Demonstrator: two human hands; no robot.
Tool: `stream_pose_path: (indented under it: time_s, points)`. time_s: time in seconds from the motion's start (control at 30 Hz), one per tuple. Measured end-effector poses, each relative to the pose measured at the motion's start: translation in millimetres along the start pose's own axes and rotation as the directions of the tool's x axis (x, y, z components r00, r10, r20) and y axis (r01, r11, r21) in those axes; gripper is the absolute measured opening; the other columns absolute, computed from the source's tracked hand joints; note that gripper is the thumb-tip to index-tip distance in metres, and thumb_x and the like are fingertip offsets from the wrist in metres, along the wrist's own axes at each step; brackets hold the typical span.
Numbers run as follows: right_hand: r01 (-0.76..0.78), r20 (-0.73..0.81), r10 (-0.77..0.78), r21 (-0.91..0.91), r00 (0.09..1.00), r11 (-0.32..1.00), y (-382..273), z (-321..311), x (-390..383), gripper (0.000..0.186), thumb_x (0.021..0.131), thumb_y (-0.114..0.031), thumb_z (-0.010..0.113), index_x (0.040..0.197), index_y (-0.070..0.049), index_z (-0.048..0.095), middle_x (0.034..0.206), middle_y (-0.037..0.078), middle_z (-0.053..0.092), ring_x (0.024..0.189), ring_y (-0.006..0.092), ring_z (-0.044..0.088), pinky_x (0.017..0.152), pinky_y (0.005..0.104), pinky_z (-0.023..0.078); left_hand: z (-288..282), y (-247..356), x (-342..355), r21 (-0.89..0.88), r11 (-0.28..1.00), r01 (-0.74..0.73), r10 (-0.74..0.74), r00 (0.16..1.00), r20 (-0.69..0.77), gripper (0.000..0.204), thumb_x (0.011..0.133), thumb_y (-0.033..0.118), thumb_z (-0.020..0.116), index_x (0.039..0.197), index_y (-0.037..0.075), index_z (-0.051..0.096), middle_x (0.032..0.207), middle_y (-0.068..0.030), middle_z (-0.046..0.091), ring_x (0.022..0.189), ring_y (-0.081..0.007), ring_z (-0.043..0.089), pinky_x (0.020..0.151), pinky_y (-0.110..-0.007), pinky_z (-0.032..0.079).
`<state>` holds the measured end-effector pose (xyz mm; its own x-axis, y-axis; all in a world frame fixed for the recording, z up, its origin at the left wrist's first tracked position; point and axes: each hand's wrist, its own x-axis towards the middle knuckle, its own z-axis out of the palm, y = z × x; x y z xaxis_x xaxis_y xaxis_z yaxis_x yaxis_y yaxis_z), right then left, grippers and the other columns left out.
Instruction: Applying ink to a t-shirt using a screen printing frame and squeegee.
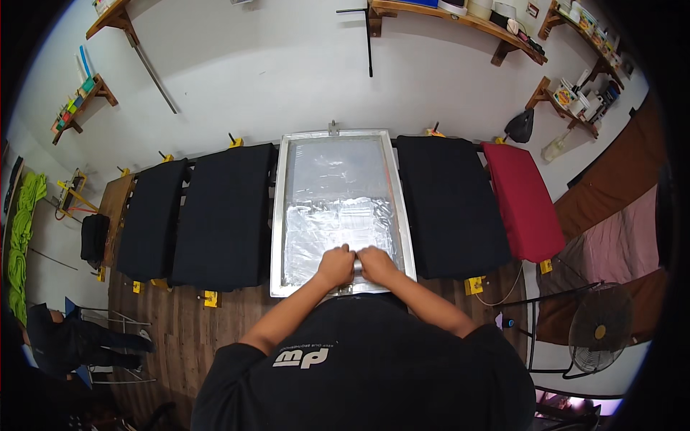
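A silver-framed printing screen [278,223] lies in front of me. Shiny, wrinkled clear film covers the nearer half of its mesh [330,169]. At the screen's near end my left hand [336,266] and my right hand [377,265] are closed side by side around a squeegee [357,266]. Only a short silvery piece of it shows between my fists; the rest is hidden. A black cloth-covered board [223,215] stands to the left of the screen, and another black cloth-covered board [451,208] to its right.
Further along the row are a third black board [149,219] and a red one [525,201]. Yellow clamps [210,298] stick out along the near edge. A standing fan [600,327] is at the right. Another person [79,337] sits at the lower left. Wooden shelves [460,25] hang on the wall.
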<state>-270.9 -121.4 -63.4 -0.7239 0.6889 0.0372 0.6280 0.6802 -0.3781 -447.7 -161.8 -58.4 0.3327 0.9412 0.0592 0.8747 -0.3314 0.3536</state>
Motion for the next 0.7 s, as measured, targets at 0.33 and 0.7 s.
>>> stream_pose_path:
  time_s: [0.33, 0.7]
  points:
    - [-0.087, 0.241, 0.079, 0.022, 0.967, 0.996, 4.3, -26.3, 22.8, 0.016, 0.07, -0.011, 0.066, 0.081, -0.001, 0.072, 0.081, 0.025, 0.07, 0.08, 0.0443, 0.069, 0.076, 0.0493, 0.057, -26.6, -11.3, 16.6, -0.061, 0.99, 0.123, -0.104, 0.963, 0.25, 0.017, 0.071, 0.024, 0.068, 0.08, 0.011, 0.074, 0.085, -0.0172, 0.071, 0.082, -0.0367, 0.071, 0.074, -0.048, 0.058]
    - [-0.098, 0.255, 0.106, -0.044, 0.961, 0.994, -6.8, -31.5, 26.4, 0.02, 0.067, -0.008, 0.07, 0.086, -0.003, 0.076, 0.086, 0.025, 0.072, 0.082, 0.0422, 0.071, 0.078, 0.0494, 0.059, -16.2, -9.8, 19.8, -0.017, 0.993, 0.119, -0.112, 0.969, 0.221, 0.027, 0.067, 0.024, 0.068, 0.088, 0.01, 0.078, 0.085, -0.0197, 0.073, 0.082, -0.0386, 0.072, 0.076, -0.047, 0.059]
